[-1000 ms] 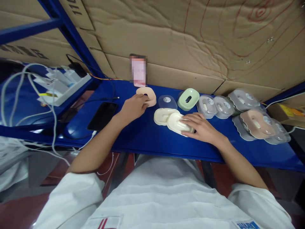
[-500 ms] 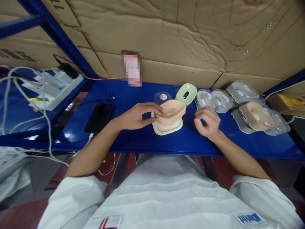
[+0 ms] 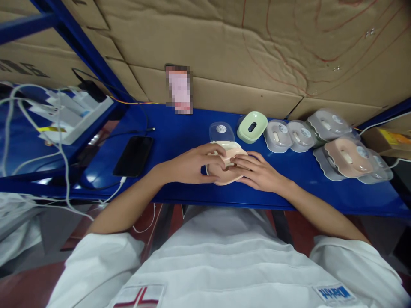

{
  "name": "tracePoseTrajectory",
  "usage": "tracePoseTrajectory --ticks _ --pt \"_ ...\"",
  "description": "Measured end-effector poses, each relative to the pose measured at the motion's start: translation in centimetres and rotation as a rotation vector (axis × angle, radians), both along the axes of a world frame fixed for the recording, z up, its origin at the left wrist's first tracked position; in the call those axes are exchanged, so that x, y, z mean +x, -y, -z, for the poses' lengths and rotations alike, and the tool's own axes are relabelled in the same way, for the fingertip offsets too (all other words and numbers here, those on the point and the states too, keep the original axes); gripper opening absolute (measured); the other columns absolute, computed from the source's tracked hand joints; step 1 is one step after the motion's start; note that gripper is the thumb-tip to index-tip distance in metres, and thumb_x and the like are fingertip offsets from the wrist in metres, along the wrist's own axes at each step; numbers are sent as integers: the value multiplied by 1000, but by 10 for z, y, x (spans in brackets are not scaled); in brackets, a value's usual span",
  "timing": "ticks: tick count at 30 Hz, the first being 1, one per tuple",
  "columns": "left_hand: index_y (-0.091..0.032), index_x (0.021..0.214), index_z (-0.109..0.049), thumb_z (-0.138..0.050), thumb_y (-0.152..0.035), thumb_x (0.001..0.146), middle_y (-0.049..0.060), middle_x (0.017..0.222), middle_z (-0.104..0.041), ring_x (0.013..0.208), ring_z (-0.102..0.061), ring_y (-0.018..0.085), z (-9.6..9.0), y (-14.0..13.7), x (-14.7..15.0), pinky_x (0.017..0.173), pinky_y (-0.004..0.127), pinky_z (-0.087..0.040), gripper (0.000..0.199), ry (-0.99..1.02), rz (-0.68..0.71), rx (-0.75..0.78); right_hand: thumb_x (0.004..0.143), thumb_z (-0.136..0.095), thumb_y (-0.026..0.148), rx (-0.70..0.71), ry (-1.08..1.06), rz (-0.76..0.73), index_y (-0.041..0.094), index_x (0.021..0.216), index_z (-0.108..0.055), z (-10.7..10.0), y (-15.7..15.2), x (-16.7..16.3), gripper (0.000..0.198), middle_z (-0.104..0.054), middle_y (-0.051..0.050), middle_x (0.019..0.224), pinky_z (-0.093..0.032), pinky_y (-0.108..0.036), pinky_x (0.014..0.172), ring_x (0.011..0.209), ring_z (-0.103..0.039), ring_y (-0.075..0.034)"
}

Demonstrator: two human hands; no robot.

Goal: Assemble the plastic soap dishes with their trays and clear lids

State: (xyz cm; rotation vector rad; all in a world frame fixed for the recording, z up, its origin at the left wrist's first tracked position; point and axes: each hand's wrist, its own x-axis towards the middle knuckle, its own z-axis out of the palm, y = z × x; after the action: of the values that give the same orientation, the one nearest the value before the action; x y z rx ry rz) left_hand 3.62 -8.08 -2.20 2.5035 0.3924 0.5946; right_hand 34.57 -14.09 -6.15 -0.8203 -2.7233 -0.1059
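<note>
In the head view, a peach plastic soap dish (image 3: 219, 172) lies over a cream dish (image 3: 231, 145), whose rim shows behind it. My left hand (image 3: 194, 166) grips the peach dish from the left, its fingers curled over the inner edge. From the right, my right hand (image 3: 260, 172) holds it too, with fingers reaching across the top and the thumb low at the side. Both sets of fingertips nearly meet and cover part of the dish. Just beyond stands a clear lid (image 3: 221, 131) with a round sticker. Right of that is a green dish (image 3: 253, 126) with a dark slot.
Several lidded boxes (image 3: 345, 156) in grey and peach stand at the right on the blue shelf (image 3: 180, 194). A black phone (image 3: 133, 156) lies at the left, near a power strip (image 3: 80, 124) with white cables. A blurred phone (image 3: 180, 90) leans on the cardboard behind.
My right hand has moved left from bare shelf onto the peach dish. The dish, earlier tilted up in my left hand, now lies lower over the cream dish.
</note>
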Motion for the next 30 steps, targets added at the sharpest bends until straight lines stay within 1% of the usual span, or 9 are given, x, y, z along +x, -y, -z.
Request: tracePoseTrajectory --ticks 3,6,9,12,18,20,24,27,30 --pt "-27 135 -70 -83 -41 93 13 146 -63 140 -61 31 5 -5 -4 122 46 -50 46 -19 -100 1 111 -56 38 34 -27 49 25 150 -64 -3 0 2 42 -68 -12 151 -39 -49 121 143 -60 -29" --pt "-28 139 -66 -84 -43 92 13 150 -58 144 -57 31 5 -8 -6 125 46 -48 53 -95 -66 -62 111 -58 40 52 -23 80 26 150 -64 -1 2 2 42 -70 -11 148 -42 -48 116 140 -61 -28" --pt "-28 136 -68 -86 -40 90 12 152 -56 147 -55 30 3 -8 -5 127 45 -46 51 -128 -18 -95 110 -59 46 99 20 47 27 145 -67 2 6 -2 41 -75 -9 141 -44 -46 106 130 -65 -27" --pt "-28 132 -71 -87 -36 88 11 151 -56 146 -56 30 4 -6 -4 126 43 -47 47 -158 24 -93 110 -59 47 143 45 6 25 143 -68 1 11 -7 40 -78 -8 131 -43 -43 97 119 -68 -25" --pt "-25 123 -76 -90 -39 86 13 153 -54 144 -54 34 7 -3 -3 125 49 -45 43 -192 62 8 110 -61 49 170 17 -93 17 135 -70 -6 16 -11 41 -79 -9 122 -43 -39 93 113 -68 -24" --pt "-23 118 -76 -91 -39 85 14 150 -57 141 -55 35 7 -1 -3 123 49 -45 39 -199 78 27 109 -62 49 183 -12 -125 16 134 -69 -6 16 -12 42 -80 -9 116 -44 -38 91 110 -69 -23" --pt "-23 116 -75 -89 -38 88 11 136 -64 131 -61 31 3 2 -2 114 44 -51 35 -250 120 2 109 -62 48 174 -29 -169 16 128 -72 -1 17 -14 38 -80 -7 109 -46 -36 88 103 -70 -21" --pt "-24 115 -74 -89 -38 87 10 133 -64 129 -61 30 1 4 -1 112 43 -50 35 -263 123 2 108 -60 55 94 12 -146 16 135 -70 3 18 -15 48 -78 -12 126 -50 -41 98 118 -70 -26" --pt "-23 112 -73 -91 -35 85 10 134 -64 130 -61 30 1 4 0 114 43 -48 35 -277 112 29 109 -58 54 -10 38 -129 14 152 -59 7 17 -17 59 -68 -17 149 -48 -49 118 142 -60 -30"
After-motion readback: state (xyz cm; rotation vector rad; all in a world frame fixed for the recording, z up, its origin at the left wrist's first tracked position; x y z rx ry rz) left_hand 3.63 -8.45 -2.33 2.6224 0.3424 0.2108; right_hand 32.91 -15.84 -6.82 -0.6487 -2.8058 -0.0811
